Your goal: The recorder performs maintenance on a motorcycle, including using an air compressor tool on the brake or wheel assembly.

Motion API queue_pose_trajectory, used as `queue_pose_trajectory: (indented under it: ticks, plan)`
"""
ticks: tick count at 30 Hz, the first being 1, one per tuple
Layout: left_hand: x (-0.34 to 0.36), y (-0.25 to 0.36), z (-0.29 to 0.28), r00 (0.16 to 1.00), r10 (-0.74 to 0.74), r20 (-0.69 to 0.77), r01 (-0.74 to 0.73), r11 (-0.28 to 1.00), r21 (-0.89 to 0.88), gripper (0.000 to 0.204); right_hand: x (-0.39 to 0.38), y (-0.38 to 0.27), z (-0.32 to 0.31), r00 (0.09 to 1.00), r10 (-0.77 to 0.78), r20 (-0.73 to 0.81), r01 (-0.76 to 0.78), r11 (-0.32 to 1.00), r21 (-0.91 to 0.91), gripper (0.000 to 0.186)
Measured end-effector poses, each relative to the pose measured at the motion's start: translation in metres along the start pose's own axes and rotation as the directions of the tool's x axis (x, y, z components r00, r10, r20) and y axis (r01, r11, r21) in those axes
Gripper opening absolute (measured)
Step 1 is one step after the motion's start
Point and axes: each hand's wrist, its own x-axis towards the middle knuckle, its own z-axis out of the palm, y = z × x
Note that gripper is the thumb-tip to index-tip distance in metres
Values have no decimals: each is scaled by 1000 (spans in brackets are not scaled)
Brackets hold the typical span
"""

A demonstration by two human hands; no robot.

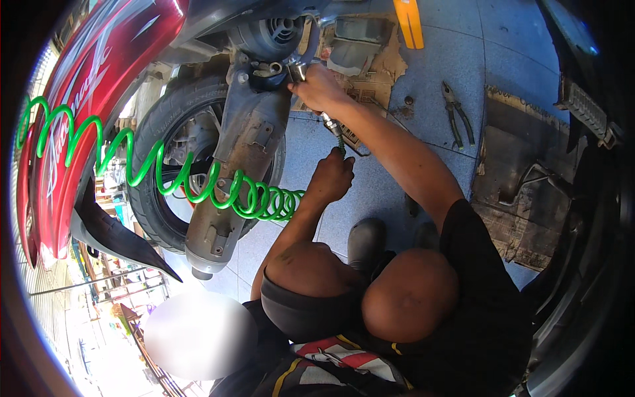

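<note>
Beside the rear wheel (pixel 169 165) of a red scooter (pixel 99 73), on a blue-grey tiled floor (pixel 450 59), a person crouches with both bare knees drawn up toward the camera. Seen from the head camera, the right hand (pixel 319 87) reaches forward and is wrapped shut around the grip of a metal air tool (pixel 299 66), whose nose is pressed against the scooter's engine casing (pixel 268 36) just above the exhaust muffler (pixel 231 178). The left hand (pixel 332 177) sits lower and nearer the body, its fingers closed around the end of a green coiled air hose (pixel 198 185) where it joins the fitting below the tool. From that fist the hose spirals away to the person's left, passing in front of the muffler and the tyre and rising along the red body panel. The muffler, grey and dusty, slants down across the wheel, its round end pointing toward the lower part of the picture. Well apart from both hands, a pair of pliers (pixel 458 118) lies on the tiles to the right, handles spread. Flattened, stained cardboard (pixel 370 73) lies under the scooter behind the right hand, and an orange-yellow bar (pixel 409 23) shows at the top edge. A dark shoe (pixel 365 241) rests on the floor between the forearms. Another dark vehicle body (pixel 582 198) curves along the right rim.
</note>
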Motion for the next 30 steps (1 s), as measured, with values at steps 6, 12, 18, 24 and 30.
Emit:
queue_pose_trajectory:
  ticks: [6, 12, 18, 24, 30]
  plan:
    - [-2, 7, -2, 999, -32, 15, 33, 998, -62, 32, 2, 2, 1, 1000, 0, -13, 0, 1000, 17, 25]
    - [-2, 8, -2, 1000, -19, -11, 18, 996, -92, 37, 5, 3, 1, 996, -82, -36, 81, 997, -11, 27]
    - [-3, 10, -2, 1000, -26, 3, 26, 991, -131, 38, 4, 5, -1, 1000, 3, 20, -3, 1000, 30, 28]
    - [0, 9, -1, 999, -35, 12, 36, 992, -122, 38, -2, -2, -4, 999, 28, 27, -29, 999, 22, 30]
    - [3, 6, 0, 998, -54, 13, 55, 989, -135, 38, 4, 5, -1, 1000, -16, 24, 16, 1000, 12, 28]
